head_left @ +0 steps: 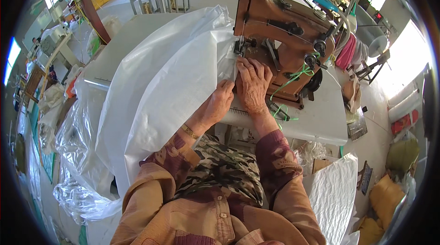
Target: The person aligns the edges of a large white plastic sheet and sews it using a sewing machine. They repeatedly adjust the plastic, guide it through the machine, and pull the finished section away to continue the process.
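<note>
While the left hand pinches the right edge of the white sheet, the right hand lies beside it, fingers close together near the sewing machine; whether they grip, I cannot tell. Left of both, the sheet drapes over the table's near edge; bare top stretches toward the near right corner.

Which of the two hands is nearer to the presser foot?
The right hand: its fingers lie right by the presser foot. The left hand, wearing a golden wristband, is farther back.
</note>
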A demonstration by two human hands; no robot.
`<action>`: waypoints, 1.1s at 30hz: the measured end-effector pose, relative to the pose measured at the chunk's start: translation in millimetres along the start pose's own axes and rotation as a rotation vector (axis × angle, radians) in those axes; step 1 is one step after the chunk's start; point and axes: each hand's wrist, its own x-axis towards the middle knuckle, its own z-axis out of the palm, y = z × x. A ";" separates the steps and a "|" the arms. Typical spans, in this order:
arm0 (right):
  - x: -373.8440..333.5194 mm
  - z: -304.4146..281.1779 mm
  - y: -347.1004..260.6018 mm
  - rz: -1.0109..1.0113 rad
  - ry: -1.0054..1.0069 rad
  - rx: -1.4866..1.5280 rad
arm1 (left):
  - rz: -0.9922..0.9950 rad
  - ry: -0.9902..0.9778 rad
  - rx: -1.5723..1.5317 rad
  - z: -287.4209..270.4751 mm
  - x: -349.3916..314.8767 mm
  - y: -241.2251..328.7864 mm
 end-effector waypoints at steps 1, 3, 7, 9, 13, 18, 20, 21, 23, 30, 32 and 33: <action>0.0 -0.2 1.0 -0.006 0.003 -0.001 | 0.007 -0.003 0.002 0.8 0.8 0.6; -0.6 -0.7 -0.2 -0.004 -0.013 0.016 | 0.006 0.024 -0.055 0.2 4.8 1.2; -0.8 -0.7 0.6 -0.007 -0.016 0.015 | -0.001 -0.017 -0.023 1.4 7.1 -4.7; -1.0 -1.2 -0.3 0.009 -0.029 0.030 | 0.023 -0.030 0.122 -1.9 8.5 -6.8; -2.1 0.2 -0.2 0.011 -0.021 0.046 | 0.057 -0.006 0.191 3.0 12.6 -14.2; -1.4 -0.9 -1.6 0.027 -0.051 0.017 | 0.006 0.026 0.016 3.6 18.2 -9.1; -1.6 -0.7 -1.7 0.031 -0.054 0.013 | -0.002 0.038 -0.046 3.2 19.9 -6.4; -1.3 -1.2 -1.7 0.032 -0.056 0.018 | 0.003 0.031 -0.034 3.1 19.5 -7.3; -0.4 -2.7 -1.9 0.032 -0.056 0.027 | 0.015 0.021 0.022 3.0 18.4 -9.0; -1.9 0.4 2.8 -0.003 -0.011 0.037 | 0.087 -0.077 0.275 -48.6 -12.5 71.0; -0.9 -3.5 -0.9 0.018 -0.029 0.059 | 0.181 -0.245 0.094 -92.7 -42.8 103.7; -0.9 -3.7 -2.9 0.024 -0.033 0.068 | 0.193 -0.372 -0.044 -121.9 -53.7 118.7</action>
